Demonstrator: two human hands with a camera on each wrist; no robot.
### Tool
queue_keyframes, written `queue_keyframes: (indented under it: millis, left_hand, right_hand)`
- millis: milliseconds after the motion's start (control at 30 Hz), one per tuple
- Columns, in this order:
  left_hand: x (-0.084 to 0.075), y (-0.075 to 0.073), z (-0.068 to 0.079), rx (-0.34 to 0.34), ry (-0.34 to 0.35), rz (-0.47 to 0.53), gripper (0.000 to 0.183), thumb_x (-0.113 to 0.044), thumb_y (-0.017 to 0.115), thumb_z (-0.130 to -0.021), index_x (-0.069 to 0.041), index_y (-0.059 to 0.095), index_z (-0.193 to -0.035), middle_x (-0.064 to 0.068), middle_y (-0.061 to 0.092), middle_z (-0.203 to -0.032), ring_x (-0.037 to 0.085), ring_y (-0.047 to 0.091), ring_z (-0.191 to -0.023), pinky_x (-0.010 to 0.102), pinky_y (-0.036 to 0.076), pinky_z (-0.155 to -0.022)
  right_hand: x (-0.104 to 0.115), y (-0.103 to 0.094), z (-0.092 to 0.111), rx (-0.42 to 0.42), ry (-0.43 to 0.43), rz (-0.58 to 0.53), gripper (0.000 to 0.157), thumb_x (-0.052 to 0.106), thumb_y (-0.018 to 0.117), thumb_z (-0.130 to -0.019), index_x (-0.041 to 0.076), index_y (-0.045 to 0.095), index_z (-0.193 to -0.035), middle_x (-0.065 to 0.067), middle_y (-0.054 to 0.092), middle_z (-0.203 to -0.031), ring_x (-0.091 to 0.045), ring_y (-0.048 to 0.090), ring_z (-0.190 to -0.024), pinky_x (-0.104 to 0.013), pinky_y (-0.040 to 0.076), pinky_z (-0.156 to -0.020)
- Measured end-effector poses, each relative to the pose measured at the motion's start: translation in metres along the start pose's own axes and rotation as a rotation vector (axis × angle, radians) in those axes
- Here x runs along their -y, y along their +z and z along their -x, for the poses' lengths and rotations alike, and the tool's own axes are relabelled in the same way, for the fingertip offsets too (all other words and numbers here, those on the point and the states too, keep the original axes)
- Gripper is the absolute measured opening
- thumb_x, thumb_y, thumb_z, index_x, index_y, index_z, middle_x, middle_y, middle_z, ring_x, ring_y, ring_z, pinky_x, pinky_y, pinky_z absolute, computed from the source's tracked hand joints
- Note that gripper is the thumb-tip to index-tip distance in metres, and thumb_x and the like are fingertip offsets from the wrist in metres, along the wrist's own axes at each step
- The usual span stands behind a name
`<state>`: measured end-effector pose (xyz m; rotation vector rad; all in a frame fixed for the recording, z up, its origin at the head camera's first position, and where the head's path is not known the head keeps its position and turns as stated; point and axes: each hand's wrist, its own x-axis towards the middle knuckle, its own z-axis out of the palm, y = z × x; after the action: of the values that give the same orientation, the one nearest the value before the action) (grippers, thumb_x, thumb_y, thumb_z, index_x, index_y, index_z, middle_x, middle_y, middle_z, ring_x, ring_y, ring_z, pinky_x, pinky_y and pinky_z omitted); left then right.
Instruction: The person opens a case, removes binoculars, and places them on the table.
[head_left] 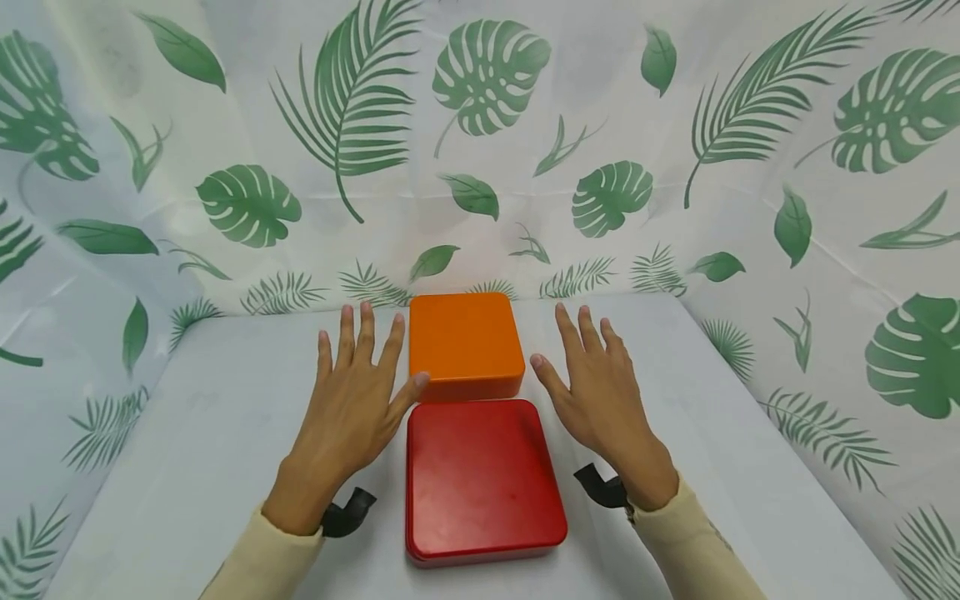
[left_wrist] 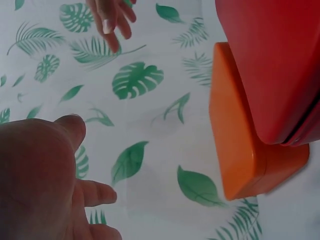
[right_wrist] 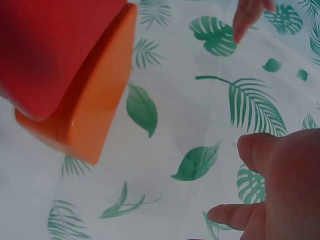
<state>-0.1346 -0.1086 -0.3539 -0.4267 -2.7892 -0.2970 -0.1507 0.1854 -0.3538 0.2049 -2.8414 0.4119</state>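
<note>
A red square tin [head_left: 483, 479] with a lid lies flat on the table, close in front of the person. Just behind it sits a smaller orange square box [head_left: 465, 337]. The left hand [head_left: 348, 412] is held palm down to the left of both, fingers spread and nothing in them; its thumb tip overlaps the orange box's front corner in the head view. On the other side, the right hand [head_left: 600, 400] hovers with straight, spread fingers, apart from both boxes. Both wrist views show the red tin [left_wrist: 280, 60] and the orange box [right_wrist: 100, 95] beside empty fingers.
The boxes stand on a white table [head_left: 225, 417]. A white cloth wall [head_left: 517, 208] printed with green leaves closes off the back and both sides. Black curved pieces [head_left: 348, 512] stick out at both wrists, by the cream sleeves [head_left: 262, 558].
</note>
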Motion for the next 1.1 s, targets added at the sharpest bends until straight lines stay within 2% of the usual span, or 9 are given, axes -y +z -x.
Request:
queue_keyframes:
  millis: [267, 400, 567, 667, 767, 867, 1100]
  left_hand:
    - [0.001, 0.009, 0.007, -0.01, -0.013, 0.006, 0.078, -0.067, 0.028, -0.1, -0.018, 0.019, -0.16, 0.023, 0.013, -0.165, 0.041, 0.001, -0.154, 0.071, 0.008, -0.117]
    - [0.002, 0.013, 0.009, -0.013, -0.02, 0.021, 0.077, -0.066, 0.028, -0.1, -0.019, 0.02, -0.16, 0.022, 0.015, -0.165, 0.042, 0.004, -0.154, 0.071, 0.01, -0.117]
    - [0.002, 0.017, 0.013, -0.064, -0.019, 0.059, 0.074, -0.063, 0.035, -0.1, -0.02, 0.025, -0.159, 0.02, 0.025, -0.163, 0.042, 0.022, -0.151, 0.071, 0.02, -0.114]
    - [0.001, 0.02, 0.017, -0.094, -0.017, 0.107, 0.072, -0.06, 0.044, -0.1, -0.02, 0.031, -0.158, 0.019, 0.032, -0.161, 0.04, 0.034, -0.144, 0.067, 0.03, -0.11]
    - [0.0, 0.023, 0.022, -0.101, -0.035, 0.177, 0.071, -0.058, 0.05, -0.098, -0.02, 0.035, -0.156, 0.016, 0.036, -0.158, 0.038, 0.04, -0.138, 0.063, 0.037, -0.105]
    - [-0.002, 0.025, 0.025, -0.098, -0.074, 0.257, 0.071, -0.059, 0.053, -0.096, -0.022, 0.038, -0.154, 0.011, 0.041, -0.156, 0.034, 0.043, -0.135, 0.061, 0.041, -0.103]
    - [-0.001, 0.032, 0.035, -0.126, -0.117, 0.423, 0.063, -0.054, 0.062, -0.093, -0.026, 0.048, -0.148, 0.0, 0.052, -0.147, 0.024, 0.048, -0.13, 0.051, 0.046, -0.104]
  right_hand:
    - [-0.005, 0.007, 0.011, 0.031, 0.03, -0.072, 0.082, 0.048, 0.058, -0.097, 0.023, 0.015, -0.161, -0.019, 0.024, -0.164, -0.046, 0.025, -0.147, -0.07, 0.027, -0.112]
    - [-0.008, 0.011, 0.017, 0.031, 0.028, -0.105, 0.082, 0.048, 0.059, -0.096, 0.025, 0.015, -0.161, -0.017, 0.026, -0.163, -0.045, 0.029, -0.144, -0.07, 0.034, -0.107]
    - [-0.011, 0.012, 0.023, 0.001, 0.021, -0.176, 0.08, 0.044, 0.063, -0.095, 0.026, 0.02, -0.16, -0.014, 0.033, -0.16, -0.039, 0.038, -0.138, -0.065, 0.044, -0.102]
    - [-0.013, 0.012, 0.029, 0.018, 0.047, -0.234, 0.08, 0.043, 0.066, -0.094, 0.029, 0.022, -0.159, -0.01, 0.039, -0.157, -0.034, 0.043, -0.135, -0.061, 0.049, -0.098]
    - [-0.014, 0.011, 0.035, 0.052, 0.083, -0.307, 0.081, 0.043, 0.068, -0.092, 0.037, 0.022, -0.158, -0.007, 0.041, -0.156, -0.031, 0.047, -0.133, -0.058, 0.053, -0.093]
    - [-0.016, 0.011, 0.04, 0.062, 0.091, -0.374, 0.08, 0.044, 0.07, -0.091, 0.042, 0.024, -0.156, -0.003, 0.042, -0.155, -0.028, 0.05, -0.131, -0.054, 0.056, -0.089]
    - [-0.02, 0.017, 0.045, 0.066, 0.082, -0.495, 0.077, 0.043, 0.074, -0.088, 0.045, 0.031, -0.152, 0.007, 0.045, -0.153, -0.022, 0.058, -0.125, -0.048, 0.057, -0.091]
